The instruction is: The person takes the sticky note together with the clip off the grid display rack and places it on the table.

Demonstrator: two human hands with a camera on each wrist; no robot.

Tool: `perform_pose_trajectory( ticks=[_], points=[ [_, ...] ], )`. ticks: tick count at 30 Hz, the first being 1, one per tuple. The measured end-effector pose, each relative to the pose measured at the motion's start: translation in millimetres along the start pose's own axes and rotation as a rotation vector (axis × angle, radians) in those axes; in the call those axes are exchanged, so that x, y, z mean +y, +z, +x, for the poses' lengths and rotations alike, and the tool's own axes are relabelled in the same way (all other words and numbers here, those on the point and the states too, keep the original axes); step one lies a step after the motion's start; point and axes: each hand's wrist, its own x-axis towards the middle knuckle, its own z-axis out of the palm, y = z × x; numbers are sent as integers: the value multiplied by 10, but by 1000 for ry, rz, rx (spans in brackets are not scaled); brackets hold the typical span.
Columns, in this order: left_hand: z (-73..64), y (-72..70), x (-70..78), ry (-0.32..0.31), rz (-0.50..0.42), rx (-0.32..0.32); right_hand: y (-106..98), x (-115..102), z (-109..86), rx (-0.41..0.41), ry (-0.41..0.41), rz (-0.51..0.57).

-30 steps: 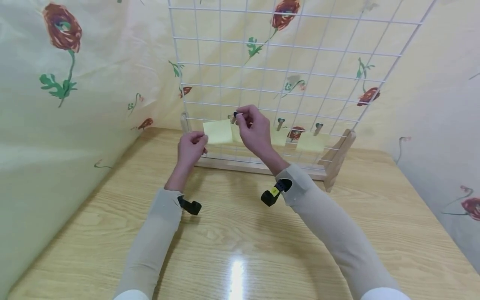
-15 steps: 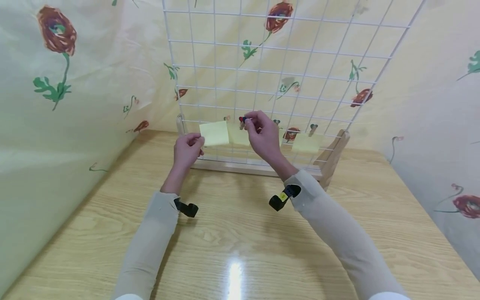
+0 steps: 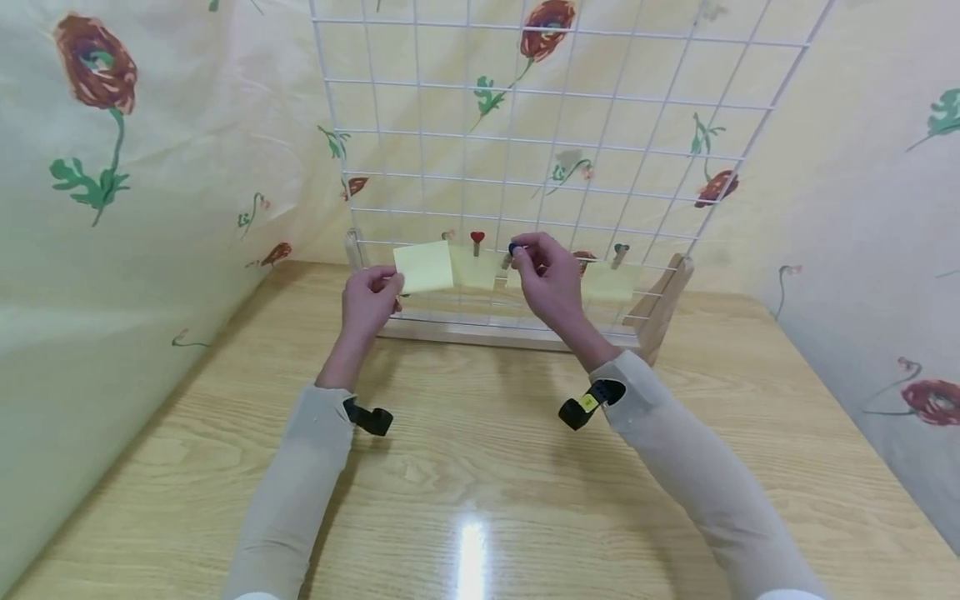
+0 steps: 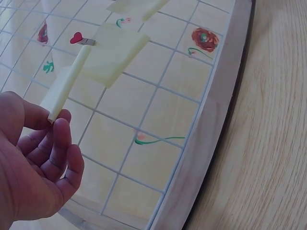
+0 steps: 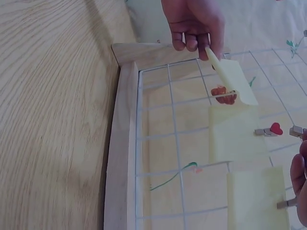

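Observation:
My left hand pinches a yellow sticky note by its lower left corner, in front of the white wire grid. In the left wrist view the note is seen nearly edge-on, curving from thumb and finger. My right hand pinches a small clothespin with a dark blue heart; in the right wrist view that clothespin points toward the hung notes. Between the hands, a clothespin with a red heart clips a yellow note to the grid. Another hung note is partly behind my right hand.
The wire grid stands on a wooden base with a slanted side foot. Farther right hangs a note under a clothespin. Flower-patterned sheeting surrounds the wood-grain table.
My right hand has moved right along the grid with the blue-heart clothespin, and the red-heart clothespin has come into view. My left hand keeps its pinch on the note.

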Motion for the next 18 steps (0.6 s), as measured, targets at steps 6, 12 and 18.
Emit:
perform_pose_trajectory(
  ticks=[6,12,18],
  points=[
    [-4,-4,3,13,25,1,-102,-47,-71,13,-1,-5],
    [-14,-16,30,-7,45,-21,-268,-301,-184,35,27,22],
    [-7,-22,24,-13,48,-33,-430,-210,-208,72,108,110]
  ],
)
